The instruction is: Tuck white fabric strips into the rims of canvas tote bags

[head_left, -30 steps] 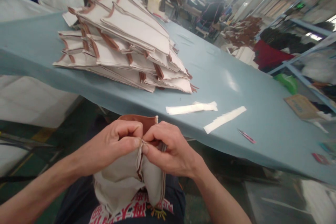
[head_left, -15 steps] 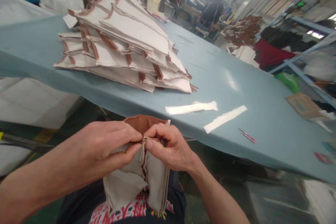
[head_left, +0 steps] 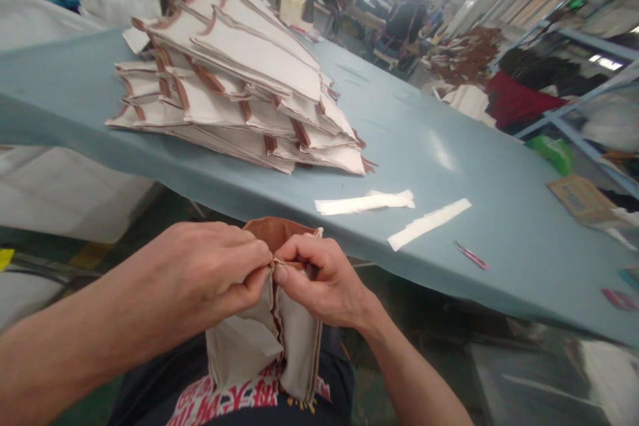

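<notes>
A cream fabric bag piece [head_left: 299,339] with brown trim and a brown inner side hangs in front of my body, held up by both hands. My left hand [head_left: 214,273] pinches its top edge at the seam, thumb against forefinger. Right beside it, my right hand [head_left: 319,279] grips the same edge between thumb and curled fingers. The fingertips of both hands nearly meet above the brown-edged seam that runs downward. What exactly lies between the fingertips is too small to make out.
A tall pile of similar cream and brown pieces [head_left: 239,80] lies on the blue-covered table [head_left: 399,140]. Nearer are two white strips [head_left: 364,203] and small pink-handled snips [head_left: 472,255]. Cardboard [head_left: 582,200] is at the right. A person [head_left: 404,20] sits far behind.
My left hand has rotated slightly, its fingers curling in more tightly at the seam. The left part of the piece has shifted a little to the right. My right hand stays nearly still.
</notes>
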